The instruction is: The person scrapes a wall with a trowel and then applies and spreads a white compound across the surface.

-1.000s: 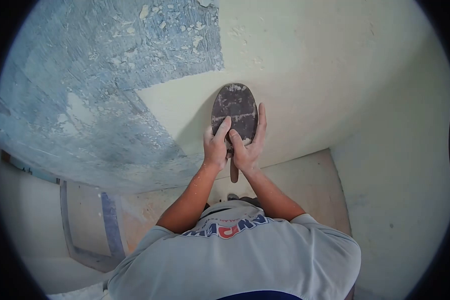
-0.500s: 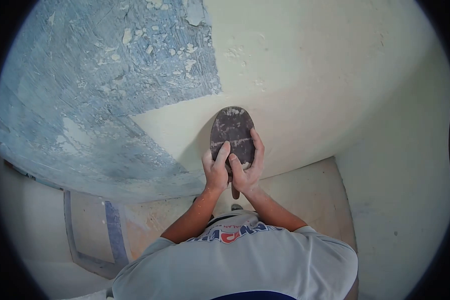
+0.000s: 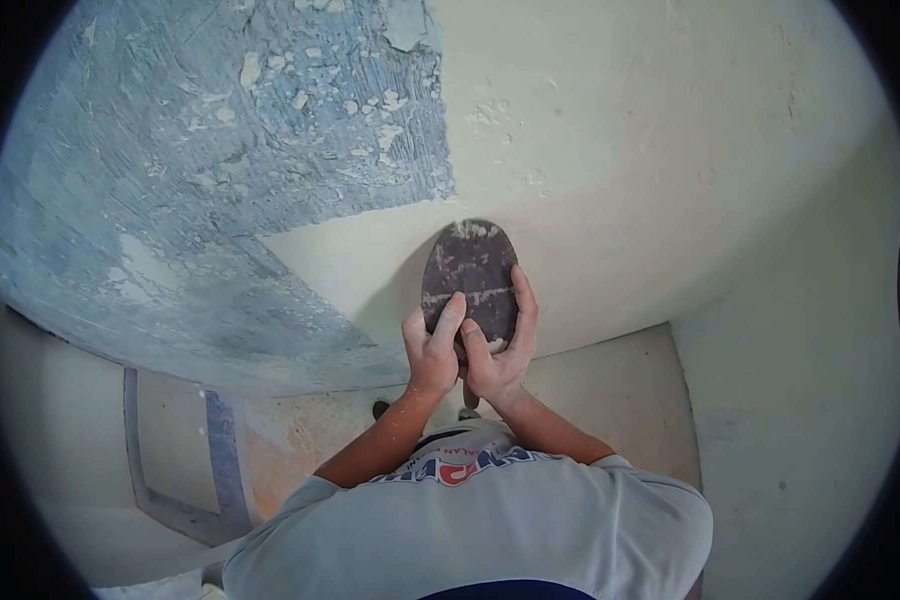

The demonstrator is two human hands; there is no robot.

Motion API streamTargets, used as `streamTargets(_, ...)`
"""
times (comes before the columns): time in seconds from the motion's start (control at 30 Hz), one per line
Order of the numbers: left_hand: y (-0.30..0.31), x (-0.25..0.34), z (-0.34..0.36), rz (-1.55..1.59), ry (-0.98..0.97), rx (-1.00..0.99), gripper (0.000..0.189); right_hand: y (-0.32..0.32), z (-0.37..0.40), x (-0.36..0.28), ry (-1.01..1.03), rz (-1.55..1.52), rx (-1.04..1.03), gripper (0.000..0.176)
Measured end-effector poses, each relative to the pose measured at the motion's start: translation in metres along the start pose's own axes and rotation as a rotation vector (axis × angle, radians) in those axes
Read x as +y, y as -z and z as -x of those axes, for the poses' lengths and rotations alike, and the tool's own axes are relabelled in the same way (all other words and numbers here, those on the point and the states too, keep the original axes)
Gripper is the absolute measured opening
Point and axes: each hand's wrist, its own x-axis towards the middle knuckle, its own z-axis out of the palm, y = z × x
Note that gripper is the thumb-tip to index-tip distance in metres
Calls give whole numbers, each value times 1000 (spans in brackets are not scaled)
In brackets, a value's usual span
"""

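A dark, oval sanding pad (image 3: 470, 265), blotched with pale dust and crossed by a light line, is between my hands in front of the wall. My left hand (image 3: 433, 350) grips its lower left edge, thumb lying on the face. At the lower right, my right hand (image 3: 500, 360) has its thumb on the face and fingers round the edge. The other fingers are largely hidden behind the pad. A brown, handle-like end pokes out below, between my wrists. Pale dust coats both hands.
Ahead, the wall (image 3: 610, 150) is smooth cream on the right and rough, flaking blue (image 3: 300, 130) on the left. Another pale wall (image 3: 790, 430) meets it at the right. Below lies the dusty floor (image 3: 620, 390), with a blue-edged panel (image 3: 180, 440) at lower left.
The pad and both hands sit slightly lower and to the right in view, along with a small shift of the whole scene. The grip looks the same.
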Motion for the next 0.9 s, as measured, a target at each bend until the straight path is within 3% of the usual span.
streamTargets(0.2, 2, -11, 2, -6, 38, -20, 17, 4, 1, 2, 36, 149, -23, 74)
streamTargets(0.27, -11, -6, 2, 1, -56, 93, 17, 3, -4, 0, 35, 116, -18, 74)
streamTargets(0.37, -7, 11, -2, -38, -21, -27, 18, -2, -12, -16, 2, 91, -6, 75)
streamTargets(0.53, -9, 5, 1, -16, -43, 28, 19, 0, -5, -7, 36, 116, -5, 74)
streamTargets(0.77, -10, 23, -3, -58, -30, -45, 21, -4, -16, -21, 41, 138, 4, 75)
streamTargets(0.9, -17, 16, -2, -5, -87, 35, 20, -4, -19, -16, 43, 122, -9, 75)
